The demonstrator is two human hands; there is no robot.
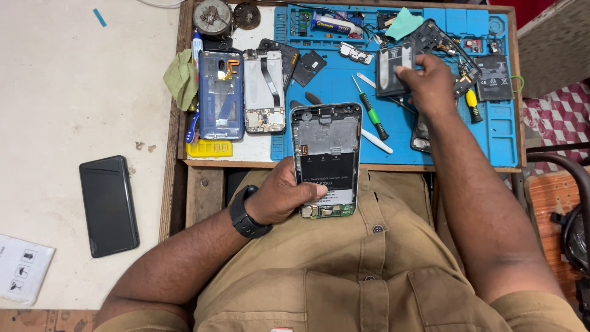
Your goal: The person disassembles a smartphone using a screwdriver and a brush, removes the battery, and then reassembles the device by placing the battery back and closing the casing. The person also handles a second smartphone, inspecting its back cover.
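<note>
Two hands on opened phone parts
Left hand (284, 195) grips a back-less silver-framed phone (326, 158) over the lap, thumb hiding its white label's edge; right hand (428, 80) pinches a dark rectangular battery (393, 69) on the blue mat (332, 83)

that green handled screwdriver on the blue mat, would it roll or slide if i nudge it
The green-handled screwdriver looks round in the handle, so it would probably roll sideways if nudged. It lies flat on the blue mat, which looks rubbery and may slow it. It seems thin, stiff and likely light, easy to pinch up.
</note>
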